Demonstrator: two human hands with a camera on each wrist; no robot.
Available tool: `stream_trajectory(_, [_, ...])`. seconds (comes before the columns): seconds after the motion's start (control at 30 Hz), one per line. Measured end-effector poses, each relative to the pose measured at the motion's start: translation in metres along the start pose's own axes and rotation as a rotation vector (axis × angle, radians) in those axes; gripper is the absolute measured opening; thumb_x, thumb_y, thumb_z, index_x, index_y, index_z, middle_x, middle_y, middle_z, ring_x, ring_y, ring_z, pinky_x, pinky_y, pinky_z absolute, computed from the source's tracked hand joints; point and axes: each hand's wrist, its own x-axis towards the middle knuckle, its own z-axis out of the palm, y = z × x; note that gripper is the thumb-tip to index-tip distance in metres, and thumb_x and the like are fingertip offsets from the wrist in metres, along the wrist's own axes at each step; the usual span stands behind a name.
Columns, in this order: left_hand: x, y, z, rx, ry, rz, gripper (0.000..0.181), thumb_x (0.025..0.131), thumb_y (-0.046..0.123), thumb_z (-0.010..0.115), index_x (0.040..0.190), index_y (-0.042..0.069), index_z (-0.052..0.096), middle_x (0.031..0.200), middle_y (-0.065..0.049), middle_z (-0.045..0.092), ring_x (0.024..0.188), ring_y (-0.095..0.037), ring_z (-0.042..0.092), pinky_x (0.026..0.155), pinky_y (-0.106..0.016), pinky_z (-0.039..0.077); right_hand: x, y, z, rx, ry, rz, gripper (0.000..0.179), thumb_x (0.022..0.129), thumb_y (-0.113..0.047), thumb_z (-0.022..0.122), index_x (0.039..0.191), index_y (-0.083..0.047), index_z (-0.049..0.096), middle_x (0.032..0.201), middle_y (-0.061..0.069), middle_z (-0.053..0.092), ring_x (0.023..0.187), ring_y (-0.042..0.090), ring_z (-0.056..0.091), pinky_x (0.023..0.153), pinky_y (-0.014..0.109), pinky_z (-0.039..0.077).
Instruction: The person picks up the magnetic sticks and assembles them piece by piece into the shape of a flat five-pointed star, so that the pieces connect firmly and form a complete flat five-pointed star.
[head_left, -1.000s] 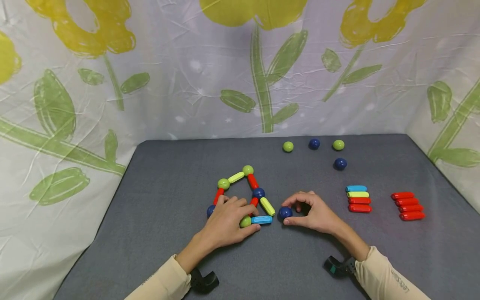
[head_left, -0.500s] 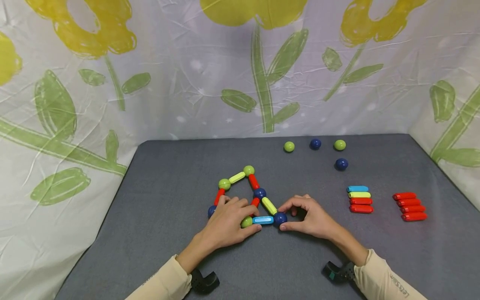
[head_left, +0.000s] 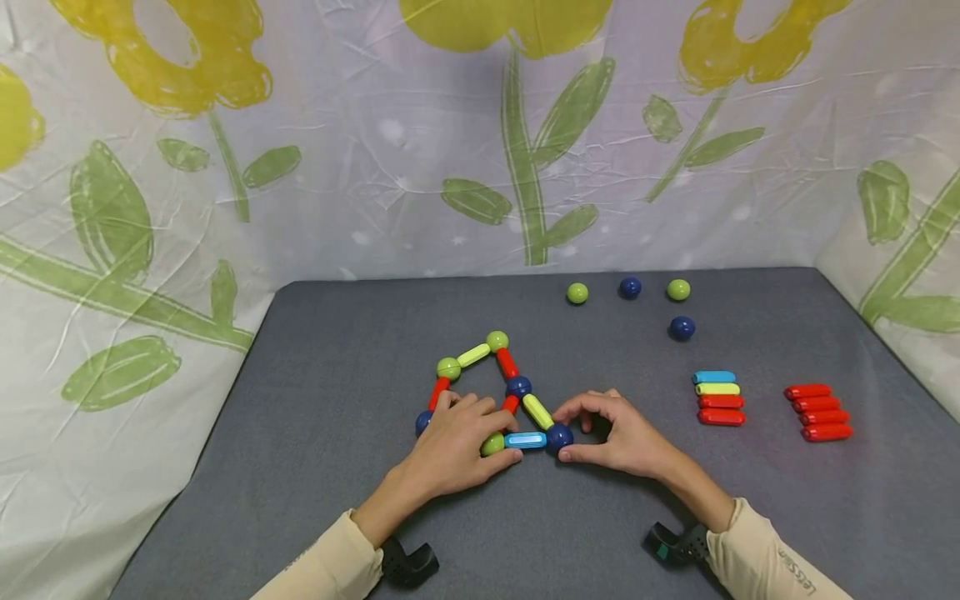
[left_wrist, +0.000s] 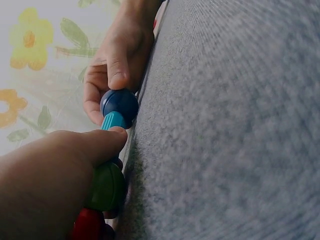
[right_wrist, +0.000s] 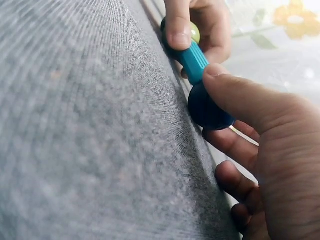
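Note:
A flat figure of coloured rods and balls lies on the grey table. My left hand [head_left: 457, 442] covers its lower left part and holds the green ball [head_left: 492, 444] between thumb and fingers; some pieces below the palm are hidden. From that ball a light blue rod [head_left: 525, 440] runs right to a dark blue ball [head_left: 559, 438], which my right hand [head_left: 626, 433] pinches between thumb and index finger. A yellow rod [head_left: 537, 411] slants from this corner up to another blue ball [head_left: 518, 387]. In the right wrist view the light blue rod [right_wrist: 194, 62] meets the pinched ball [right_wrist: 207, 110].
Toward the back right lie loose balls, two green [head_left: 577, 293] and two dark blue [head_left: 682, 328]. Right of my right hand is a row of blue, yellow and red rods [head_left: 718, 389]. Several red rods [head_left: 817, 404] sit farther right. A flowered cloth [head_left: 375, 167] hangs behind the table.
My right hand has brought the dark blue ball left, from a small gap away to the ends of the light blue and yellow rods. The left hand stays in place.

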Motion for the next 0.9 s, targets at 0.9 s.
stream_trajectory(0.9, [0.0022, -0.0008, 0.0014, -0.015, 0.072, -0.085, 0.070, 0.079, 0.007, 0.066, 0.147, 0.017, 0.052, 0.128, 0.001, 0.067, 0.113, -0.019, 0.055, 0.109, -0.063, 0.018, 0.0022, 0.0066, -0.0018, 0.073, 0.031, -0.035, 0.017, 0.087, -0.017, 0.082, 0.101, -0.023, 0.076, 0.094, -0.013, 0.074, 0.082, 0.011, 0.059, 0.080, 0.034, 0.036])
